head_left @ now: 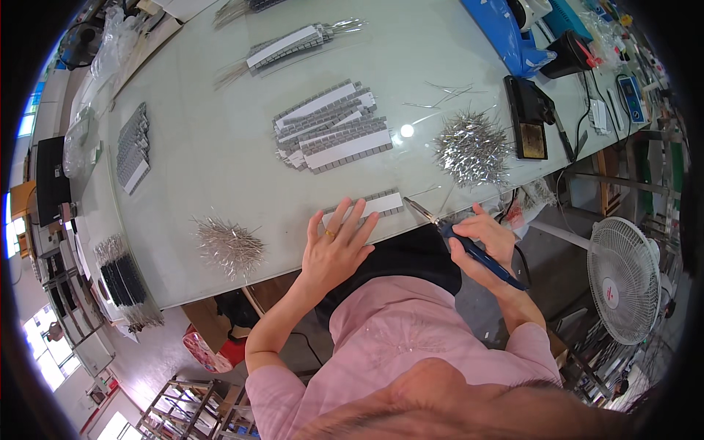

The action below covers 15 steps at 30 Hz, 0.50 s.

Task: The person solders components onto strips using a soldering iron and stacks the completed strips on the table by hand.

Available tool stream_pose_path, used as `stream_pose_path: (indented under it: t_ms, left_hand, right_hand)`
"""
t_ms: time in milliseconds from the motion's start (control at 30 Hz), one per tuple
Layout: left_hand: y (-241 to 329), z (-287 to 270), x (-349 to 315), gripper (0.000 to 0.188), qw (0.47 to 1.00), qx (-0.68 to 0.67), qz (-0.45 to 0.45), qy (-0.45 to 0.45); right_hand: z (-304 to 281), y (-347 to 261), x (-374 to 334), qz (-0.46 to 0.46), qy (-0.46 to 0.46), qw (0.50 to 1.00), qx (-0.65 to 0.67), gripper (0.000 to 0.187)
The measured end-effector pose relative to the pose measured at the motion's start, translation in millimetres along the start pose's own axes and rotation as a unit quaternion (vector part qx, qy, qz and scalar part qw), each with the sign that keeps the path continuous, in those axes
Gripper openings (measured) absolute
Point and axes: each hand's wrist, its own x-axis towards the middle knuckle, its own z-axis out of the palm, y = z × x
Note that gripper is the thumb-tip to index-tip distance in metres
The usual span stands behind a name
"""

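Note:
My left hand [330,253] lies with fingers spread over a narrow strip [383,203] with a white face and grey toothed edges, near the table's front edge. It presses or rests on the strip, hiding part of its left half. In my right hand [488,242] is a soldering iron [477,254] with a dark blue handle, gripped by closed fingers. Its metal tip points left, close to the strip's right end; whether they touch I cannot tell. A few thin wires [427,190] lie just beyond the tip.
Similar strips form a stack [345,150] farther in. Thin silvery wire pieces are heaped at right [473,150] and left [231,246]. A soldering stand [529,136] with a sponge tray sits near the right edge. A white fan [623,282] stands at right beyond the table.

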Motion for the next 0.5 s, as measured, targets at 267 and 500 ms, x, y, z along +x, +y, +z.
stream_pose_path:
  t_ms: [267,500]
  left_hand:
    - [-2.1,-4.3,-8.5,0.064,1.000,0.002,-0.024,0.019]
    - [-31.9,-15.6,-56.8,0.060,0.961,0.053,-0.240,0.129]
  right_hand:
    - [8.7,0.8,2.1,-0.005,-0.014,1.000,-0.004,0.021]
    - [10.0,27.6,-27.0,0.157,0.068,0.972,0.159,0.015]
